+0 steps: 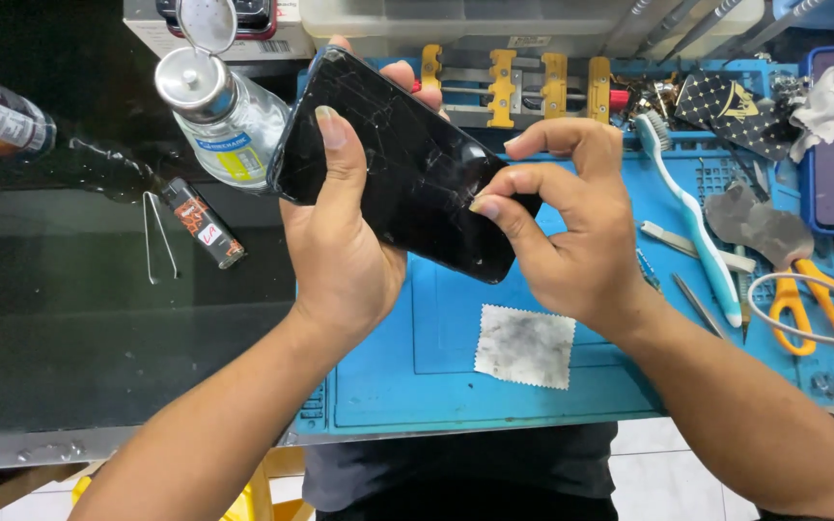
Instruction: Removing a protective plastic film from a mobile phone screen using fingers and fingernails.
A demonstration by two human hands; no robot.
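My left hand [340, 251] grips a black phone [398, 154] with a badly cracked screen, thumb lying along its upper left edge, fingers behind it. The phone is tilted, held above a blue work mat [436, 386]. My right hand [571, 232] pinches at the phone's lower right corner with thumb and forefinger. A small dirty white cloth [525, 345] lies on the mat just below the hands.
A clear glass dispenser bottle [219, 111] with its metal lid flipped open stands left of the phone. Tweezers [158, 236] and a lighter [205, 222] lie on the dark glass table. A toothbrush [697, 227], orange scissors [813, 299], a white cable and a yellow clamp jig [514, 87] sit at the right and back.
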